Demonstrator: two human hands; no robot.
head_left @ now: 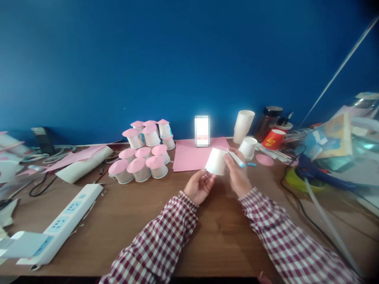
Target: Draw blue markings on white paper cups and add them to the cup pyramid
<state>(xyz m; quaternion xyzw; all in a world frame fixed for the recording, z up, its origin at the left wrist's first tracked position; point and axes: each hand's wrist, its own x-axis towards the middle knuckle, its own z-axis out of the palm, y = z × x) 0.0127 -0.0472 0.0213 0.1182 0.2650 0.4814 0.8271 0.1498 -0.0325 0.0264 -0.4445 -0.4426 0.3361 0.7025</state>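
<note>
A white paper cup [216, 161], upside down and slightly tilted, is held above the table between my two hands. My left hand [199, 185] has its fingertips at the cup's lower rim from below, the fingers curled. My right hand [238, 175] grips the cup's right side and also holds a white marker with a light-blue end [237, 159]. Close by on the right lies a small blue cap [252, 164]. Pink sheets of paper [188, 156] lie behind the cup.
Several paper cups with pink cone tops [138, 169] stand at left of centre. A white power strip [68, 221] lies front left. Behind my right hand are a white cup [248, 147], stacked cups [243, 126] and a red cup [274, 139]. A blue glue gun [322, 175] sits right.
</note>
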